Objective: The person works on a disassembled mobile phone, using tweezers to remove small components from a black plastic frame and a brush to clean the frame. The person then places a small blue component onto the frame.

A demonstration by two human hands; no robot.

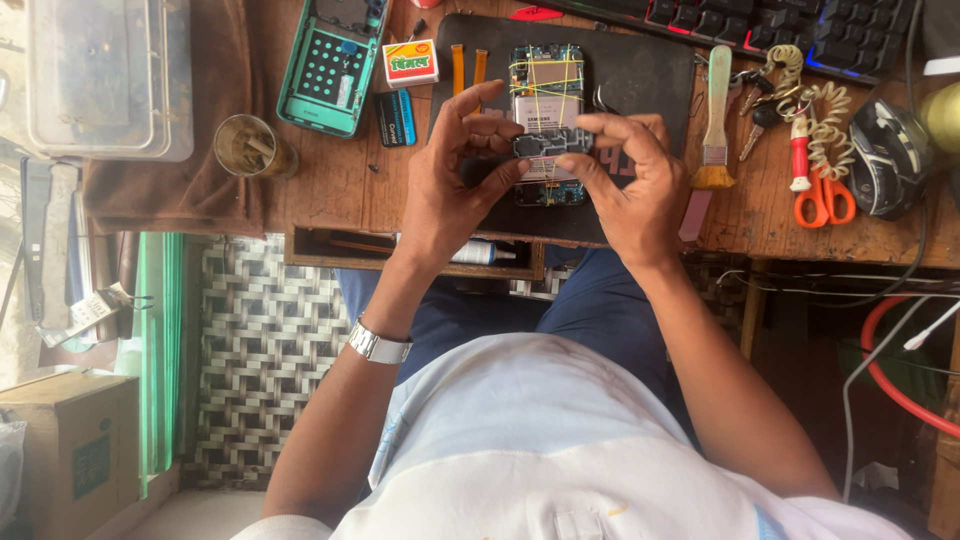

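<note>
Both hands hold a small dark phone part (552, 144) over an opened phone (546, 85) that is bound with yellow rubber bands. My left hand (458, 170) pinches the part's left end with thumb and fingers. My right hand (628, 175) grips its right end. The phone lies on a black mat (650, 70) on the wooden bench (330, 180). A steel watch sits on my left wrist.
A green phone back shell (330, 65), a small red and yellow box (410, 62), a glass cup (248, 147), a brush (716, 110), keys, orange scissors (824, 195), a mouse (888, 155) and a keyboard (780, 25) lie about the bench. A clear plastic box (105, 75) stands at left.
</note>
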